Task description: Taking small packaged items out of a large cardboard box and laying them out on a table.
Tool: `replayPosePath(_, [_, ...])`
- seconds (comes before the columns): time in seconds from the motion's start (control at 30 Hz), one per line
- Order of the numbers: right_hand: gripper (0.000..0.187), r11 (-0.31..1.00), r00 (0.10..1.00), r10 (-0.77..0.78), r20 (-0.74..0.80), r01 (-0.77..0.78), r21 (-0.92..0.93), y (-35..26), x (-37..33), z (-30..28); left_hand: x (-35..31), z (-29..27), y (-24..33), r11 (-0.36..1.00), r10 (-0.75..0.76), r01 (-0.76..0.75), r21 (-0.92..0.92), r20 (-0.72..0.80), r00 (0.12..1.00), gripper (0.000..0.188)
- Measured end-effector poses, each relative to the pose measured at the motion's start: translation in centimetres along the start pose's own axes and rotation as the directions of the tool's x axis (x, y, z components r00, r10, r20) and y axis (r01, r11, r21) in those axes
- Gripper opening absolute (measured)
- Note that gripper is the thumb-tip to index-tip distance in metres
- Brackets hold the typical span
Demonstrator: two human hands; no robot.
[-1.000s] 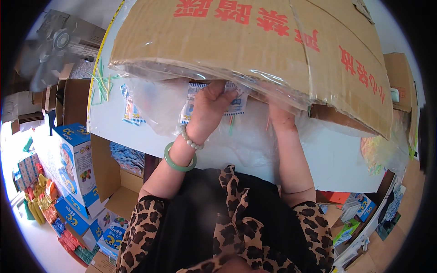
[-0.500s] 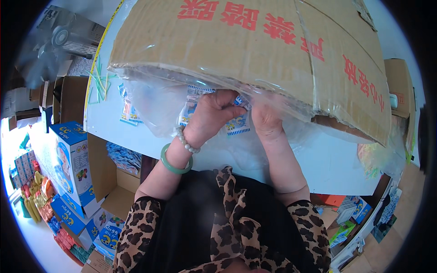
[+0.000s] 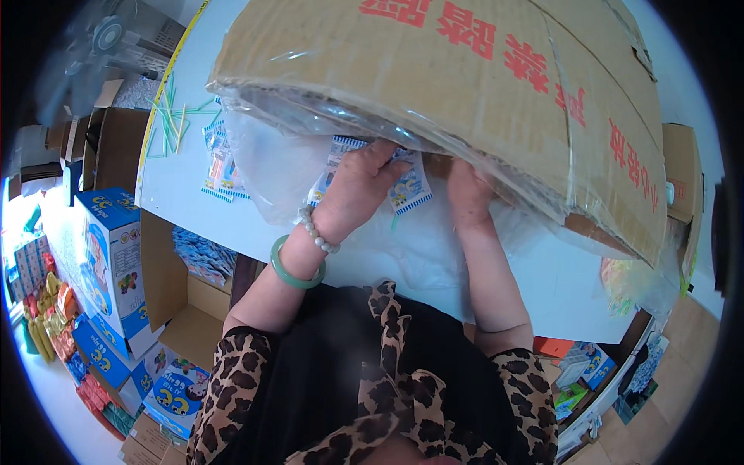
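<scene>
At six o'clock the left hand [image 3: 363, 188] is closed on small blue-and-white sachets [image 3: 409, 188] inside a clear plastic bag [image 3: 271, 167]; the right hand [image 3: 467, 194] reaches under the cardboard box [image 3: 480, 85], its grip hidden. Judging by this, filling is under way, since more sachets [image 3: 219, 167] and green straws [image 3: 174, 124] lie loose on the white table [image 3: 182, 209] at ten o'clock

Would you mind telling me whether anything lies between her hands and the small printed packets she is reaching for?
The clear plastic bag surrounds the packets; whether film separates them from the left hand is unclear. The cardboard box hides the right hand's fingertips.
</scene>
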State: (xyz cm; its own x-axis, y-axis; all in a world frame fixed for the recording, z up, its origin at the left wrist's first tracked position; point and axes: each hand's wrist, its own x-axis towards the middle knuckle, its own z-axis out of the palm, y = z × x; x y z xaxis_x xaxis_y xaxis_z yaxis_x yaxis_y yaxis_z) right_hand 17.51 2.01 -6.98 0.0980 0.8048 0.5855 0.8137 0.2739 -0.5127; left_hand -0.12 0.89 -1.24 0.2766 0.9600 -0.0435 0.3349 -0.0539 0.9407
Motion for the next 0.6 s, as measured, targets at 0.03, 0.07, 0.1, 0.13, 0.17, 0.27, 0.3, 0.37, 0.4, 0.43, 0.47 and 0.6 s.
replayPosePath(0.03, [0.021,1.000,1.000,0.025,0.008,-0.025,-0.005,0.3,0.1,-0.1,0.0,0.1,-0.3,1.000,0.001,-0.001,0.000,-0.002,1.000,0.024])
replayPosePath(0.07, [0.021,1.000,1.000,0.022,0.007,-0.022,-0.004,0.5,0.2,-0.3,-0.1,0.2,-0.6,0.999,0.022,-0.023,-0.042,-0.022,1.000,0.025])
replayPosePath(0.1, [0.021,0.998,0.999,-0.012,0.051,0.008,0.067,0.5,0.0,-0.5,-0.3,0.3,-1.1,0.996,0.039,-0.042,-0.083,-0.044,0.998,0.025])
replayPosePath(0.13, [0.022,0.990,0.995,-0.049,0.092,0.036,0.139,0.6,-0.2,-0.9,-0.4,0.5,-1.5,0.996,0.036,-0.040,-0.083,-0.047,0.998,0.025])
replayPosePath(0.17, [0.022,0.976,0.988,-0.088,0.130,0.059,0.212,0.5,-0.5,-1.2,-0.3,0.7,-2.0,0.981,0.003,-0.012,-0.193,-0.048,0.999,0.022])
replayPosePath(0.27, [0.024,0.931,0.967,-0.171,0.189,0.095,0.353,0.4,-0.7,-2.0,-0.3,0.5,-1.4,0.969,-0.067,0.061,-0.237,-0.016,0.998,0.016])
replayPosePath(0.3, [0.023,0.955,0.970,-0.139,0.197,0.079,0.285,0.1,-0.7,-2.3,-0.4,0.4,-0.9,0.978,-0.110,0.110,-0.175,0.009,0.994,0.013])
replayPosePath(0.37, [0.023,0.975,0.974,-0.104,0.201,0.060,0.214,0.1,-0.7,-2.7,-0.3,0.1,-0.2,0.970,-0.177,0.179,-0.162,0.026,0.984,0.011])
replayPosePath(0.4, [0.022,0.985,0.967,-0.128,0.220,0.098,0.142,0.2,-0.8,-2.9,-0.4,0.0,0.1,0.957,-0.245,0.248,-0.148,0.040,0.969,0.009])
replayPosePath(0.43, [0.022,0.988,0.959,-0.149,0.239,0.136,0.069,0.3,-1.0,-3.0,-0.5,-0.1,0.5,0.958,-0.244,0.248,-0.147,0.043,0.969,0.009])
replayPosePath(0.47, [0.022,0.985,0.951,-0.168,0.261,0.175,-0.004,0.5,-1.1,-3.2,-0.6,-0.3,0.8,0.963,-0.211,0.212,-0.168,0.025,0.977,0.009])
replayPosePath(0.6, [0.021,0.993,0.968,-0.102,0.228,0.113,-0.037,-0.9,-1.3,-3.1,-0.6,0.2,1.2,0.989,-0.018,0.017,-0.146,-0.002,1.000,0.009])
